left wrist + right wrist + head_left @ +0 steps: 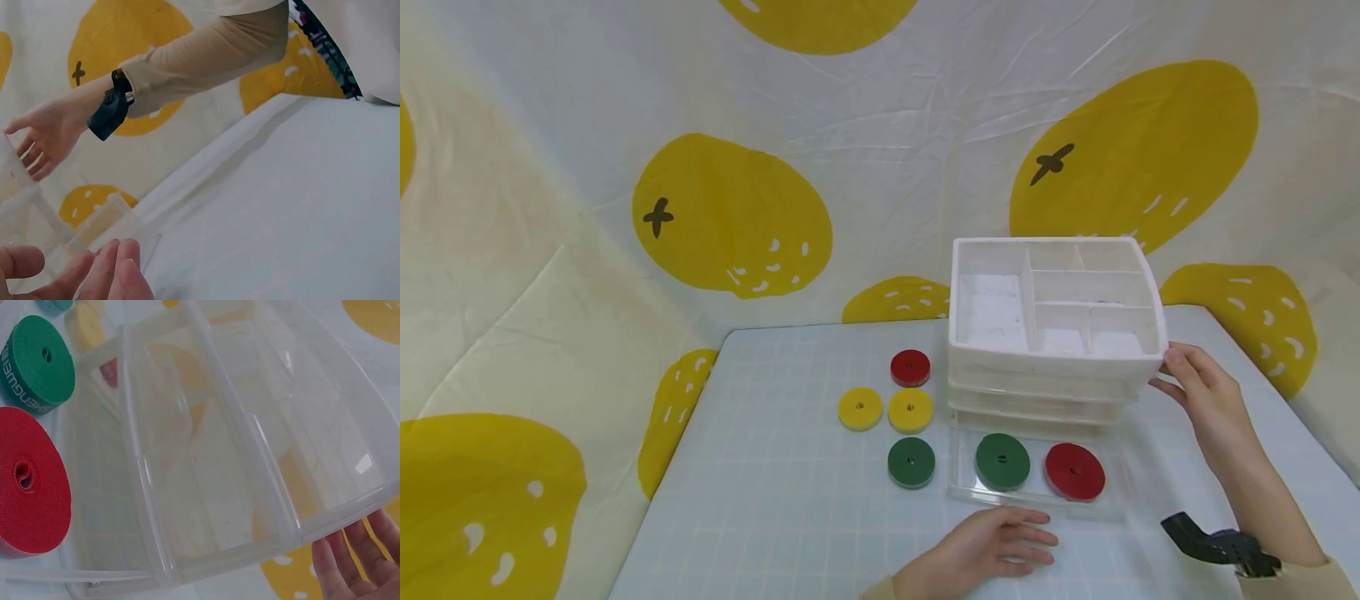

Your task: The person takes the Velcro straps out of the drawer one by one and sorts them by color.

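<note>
The fingers of the left hand [983, 546] are relaxed, nothing held; those of the right hand [1208, 400] are set against the organizer [1048, 375], near the table's [760, 533] far right corner. It is best steadied for any level slide of the drawer [962, 467], extended toward the near edge. Room is left between loose rolls [861, 409] and left edge.

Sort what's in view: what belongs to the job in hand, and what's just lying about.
Likely in the job:
white drawer unit, touched by the right hand
pulled-out clear drawer, left hand near its front
drawer's green roll
drawer's red roll

Apparently just lying about, though perhaps wanted later:
loose red roll
left yellow roll
right yellow roll
loose green roll
</note>
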A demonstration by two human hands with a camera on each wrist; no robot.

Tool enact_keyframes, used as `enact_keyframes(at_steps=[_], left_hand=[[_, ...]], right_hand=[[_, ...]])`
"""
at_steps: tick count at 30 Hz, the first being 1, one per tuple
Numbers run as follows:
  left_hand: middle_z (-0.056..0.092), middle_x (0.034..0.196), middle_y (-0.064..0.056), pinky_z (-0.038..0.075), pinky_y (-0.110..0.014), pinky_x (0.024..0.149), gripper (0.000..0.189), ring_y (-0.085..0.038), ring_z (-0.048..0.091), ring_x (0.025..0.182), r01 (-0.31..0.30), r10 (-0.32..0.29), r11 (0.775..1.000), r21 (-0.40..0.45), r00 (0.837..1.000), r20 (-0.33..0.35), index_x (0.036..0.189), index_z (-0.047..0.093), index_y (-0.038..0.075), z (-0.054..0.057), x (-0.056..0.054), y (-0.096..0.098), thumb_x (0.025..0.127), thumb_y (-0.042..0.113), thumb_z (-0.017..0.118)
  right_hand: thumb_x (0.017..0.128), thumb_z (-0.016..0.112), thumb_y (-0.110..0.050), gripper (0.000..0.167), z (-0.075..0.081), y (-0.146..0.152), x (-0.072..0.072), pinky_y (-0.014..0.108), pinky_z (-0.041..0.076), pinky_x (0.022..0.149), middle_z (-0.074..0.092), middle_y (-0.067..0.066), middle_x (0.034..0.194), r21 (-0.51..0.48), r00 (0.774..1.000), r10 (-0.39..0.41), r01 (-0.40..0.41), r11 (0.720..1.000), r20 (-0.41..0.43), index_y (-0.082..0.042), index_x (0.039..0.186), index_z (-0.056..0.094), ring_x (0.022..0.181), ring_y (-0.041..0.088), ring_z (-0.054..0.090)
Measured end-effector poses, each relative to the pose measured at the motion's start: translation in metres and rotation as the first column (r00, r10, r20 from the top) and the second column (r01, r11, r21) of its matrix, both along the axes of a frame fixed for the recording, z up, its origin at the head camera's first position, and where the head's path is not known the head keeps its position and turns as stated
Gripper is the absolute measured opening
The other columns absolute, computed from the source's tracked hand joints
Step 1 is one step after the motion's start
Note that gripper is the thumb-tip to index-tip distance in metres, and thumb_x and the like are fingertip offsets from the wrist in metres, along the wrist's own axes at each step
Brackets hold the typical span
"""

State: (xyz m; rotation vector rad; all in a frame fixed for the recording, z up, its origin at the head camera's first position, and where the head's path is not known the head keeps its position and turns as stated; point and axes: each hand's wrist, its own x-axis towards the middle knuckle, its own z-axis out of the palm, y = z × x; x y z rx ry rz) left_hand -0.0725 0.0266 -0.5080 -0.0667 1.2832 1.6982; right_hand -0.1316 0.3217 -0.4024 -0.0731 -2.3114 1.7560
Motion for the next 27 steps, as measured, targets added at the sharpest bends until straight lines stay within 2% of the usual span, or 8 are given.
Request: enact_keyframes(at_steps=[3,6,9,13,19,23,25,27], left_hand=[[0.068,0.121,-0.006,0.048,-0.043,0.102,0.036,-0.024,0.066,0.109,0.045,-0.046,0.999,-0.022,0.995,-0.084,0.124,0.061,0.015,0.008,-0.001,-0.006,0.099,0.035,0.047],[0.069,0.118,-0.003,0.051,-0.039,0.098,0.035,-0.022,0.068,0.107,0.084,-0.089,0.996,-0.034,0.977,-0.196,0.123,0.063,0.015,0.016,-0.003,-0.013,0.099,0.034,0.047],[0.07,0.117,0.001,0.054,-0.034,0.094,0.035,-0.018,0.069,0.103,0.137,-0.145,0.989,-0.049,0.937,-0.319,0.125,0.062,0.015,0.026,-0.006,-0.021,0.1,0.033,0.044],[0.069,0.118,0.0,0.055,-0.029,0.089,0.035,-0.013,0.069,0.1,0.178,-0.205,0.979,-0.101,0.878,-0.432,0.127,0.06,0.014,0.041,-0.012,-0.027,0.101,0.031,0.044],[0.069,0.118,-0.007,0.053,-0.021,0.08,0.03,-0.007,0.068,0.093,0.155,-0.224,0.973,-0.171,0.812,-0.539,0.123,0.062,0.013,0.058,-0.028,-0.029,0.1,0.026,0.049],[0.069,0.118,-0.009,0.052,-0.016,0.077,0.029,-0.003,0.065,0.088,0.127,-0.25,0.964,-0.235,0.741,-0.623,0.122,0.063,0.012,0.064,-0.041,-0.03,0.098,0.024,0.053],[0.069,0.117,-0.009,0.05,-0.015,0.075,0.029,-0.001,0.062,0.086,0.113,-0.272,0.955,-0.274,0.698,-0.662,0.122,0.063,0.011,0.066,-0.047,-0.03,0.097,0.024,0.055],[0.069,0.116,-0.006,0.049,-0.015,0.072,0.03,0.0,0.059,0.085,0.098,-0.306,0.942,-0.322,0.647,-0.698,0.122,0.063,0.013,0.068,-0.054,-0.031,0.096,0.026,0.056]], right_hand=[[0.102,0.043,-0.031,0.028,0.001,0.0,0.0,-0.001,0.044,0.077,0.05,-0.023,0.116,0.007,1.0,0.002,-0.002,1.0,0.008,-0.025,0.128,0.051,0.103,-0.01,0.049],[0.102,0.042,-0.03,0.028,0.001,0.0,0.0,-0.001,0.044,0.077,0.05,-0.022,0.116,0.008,1.0,0.008,-0.008,1.0,0.001,-0.025,0.128,0.051,0.103,-0.01,0.049],[0.102,0.042,-0.029,0.028,0.001,0.0,0.0,-0.001,0.044,0.077,0.051,-0.021,0.116,0.006,1.0,0.008,-0.008,1.0,-0.01,-0.024,0.128,0.052,0.103,-0.01,0.05],[0.102,0.042,-0.03,0.027,0.0,0.001,0.0,0.0,0.044,0.077,0.051,-0.022,0.116,0.008,1.0,0.003,-0.003,1.0,-0.011,-0.025,0.127,0.052,0.102,-0.01,0.05],[0.102,0.042,-0.033,0.027,0.0,0.001,0.0,-0.001,0.044,0.076,0.05,-0.023,0.114,0.032,1.0,-0.009,0.008,0.999,0.016,-0.026,0.127,0.051,0.102,-0.01,0.049],[0.102,0.042,-0.032,0.027,0.001,0.0,0.0,0.0,0.044,0.077,0.05,-0.022,0.114,0.012,1.0,0.003,-0.003,1.0,0.012,-0.026,0.126,0.052,0.102,-0.01,0.05],[0.102,0.043,-0.031,0.027,0.001,0.0,0.0,0.0,0.044,0.077,0.05,-0.021,0.115,-0.009,1.0,0.013,-0.013,1.0,0.002,-0.025,0.126,0.052,0.102,-0.009,0.05],[0.102,0.043,-0.03,0.027,0.001,0.001,0.0,0.0,0.045,0.077,0.051,-0.02,0.116,-0.041,1.0,0.025,-0.025,0.999,-0.007,-0.024,0.126,0.053,0.102,-0.009,0.05]])
